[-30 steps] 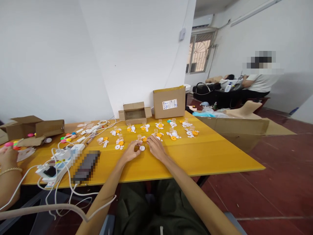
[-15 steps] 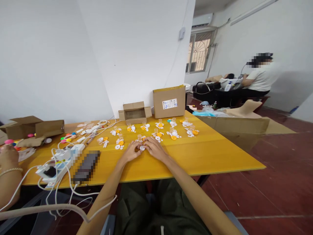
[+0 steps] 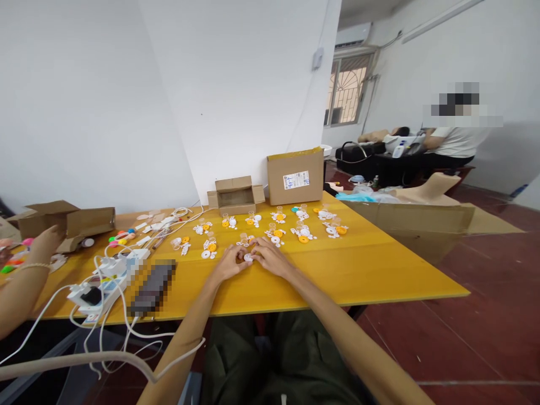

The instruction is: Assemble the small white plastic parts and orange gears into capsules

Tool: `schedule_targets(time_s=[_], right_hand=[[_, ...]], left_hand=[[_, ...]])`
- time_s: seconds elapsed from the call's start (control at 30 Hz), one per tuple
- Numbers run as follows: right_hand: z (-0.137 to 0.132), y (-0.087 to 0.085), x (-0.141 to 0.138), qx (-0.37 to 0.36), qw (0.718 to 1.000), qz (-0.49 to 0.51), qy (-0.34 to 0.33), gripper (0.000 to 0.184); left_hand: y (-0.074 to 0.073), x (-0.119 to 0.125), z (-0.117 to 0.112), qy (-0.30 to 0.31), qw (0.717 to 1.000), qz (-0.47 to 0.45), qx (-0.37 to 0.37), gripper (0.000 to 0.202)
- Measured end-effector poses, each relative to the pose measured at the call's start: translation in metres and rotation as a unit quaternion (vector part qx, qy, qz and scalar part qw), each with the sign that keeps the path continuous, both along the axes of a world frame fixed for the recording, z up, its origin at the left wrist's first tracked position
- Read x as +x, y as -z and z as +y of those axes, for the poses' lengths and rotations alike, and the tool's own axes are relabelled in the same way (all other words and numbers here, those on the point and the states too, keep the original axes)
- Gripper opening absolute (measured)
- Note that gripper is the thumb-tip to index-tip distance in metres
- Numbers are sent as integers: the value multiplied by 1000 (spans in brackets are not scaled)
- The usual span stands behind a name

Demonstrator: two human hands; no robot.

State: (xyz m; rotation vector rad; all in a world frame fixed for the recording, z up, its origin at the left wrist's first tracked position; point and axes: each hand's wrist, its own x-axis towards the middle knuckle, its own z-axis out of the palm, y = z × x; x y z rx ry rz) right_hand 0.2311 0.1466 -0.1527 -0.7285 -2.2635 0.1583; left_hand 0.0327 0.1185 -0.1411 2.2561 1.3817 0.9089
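Note:
Near the middle of the yellow table (image 3: 337, 275), my left hand (image 3: 230, 263) and my right hand (image 3: 270, 257) meet around a small white round plastic piece (image 3: 248, 257). Both sets of fingers are closed on it; its finer shape is too small to make out. Just beyond my fingertips lies a group of small parts with a clear plastic cup (image 3: 244, 238), partly hidden by my hands. Similar groups spread across the table, each with white pieces, an orange ring (image 3: 303, 239) or disc and a clear cup. A white ring (image 3: 205, 255) rests left of my left hand.
A black phone-like slab (image 3: 152, 287) and a power strip (image 3: 113, 284) with tangled white cables lie at left. Cardboard boxes stand behind: an open one (image 3: 236, 197) and a closed one (image 3: 295, 179). At far left a co-worker's arm (image 3: 29, 281) reaches toward another open box (image 3: 90, 220).
My hands stay together on the white piece with only slight finger movement. At left, the co-worker's arm has reached farther forward, toward the open box. The view has shifted slightly.

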Motion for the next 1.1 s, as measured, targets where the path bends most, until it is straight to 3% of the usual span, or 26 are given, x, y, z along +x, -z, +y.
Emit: schedule_targets(time_s=[0.1,0.2,0.47,0.9,1.1], right_hand=[[2,-7,2,-4,1000,-20,-4,11],[4,-13,1,-9,999,-40,-12,11],[5,-17,-10,-39,997,-72,-5,11],[11,1,-10,-85,996,-13,7,13],[8,0,-11,-103,995,6,13,15]], left_hand=[[-2,0,-1,6,1000,-1,-3,24],[-6,2,-2,30,1000,2,0,14],[-8,5,-3,37,999,-7,7,14],[-7,5,-3,33,999,-22,-16,17],[-6,4,-2,28,999,-17,-17,22]])
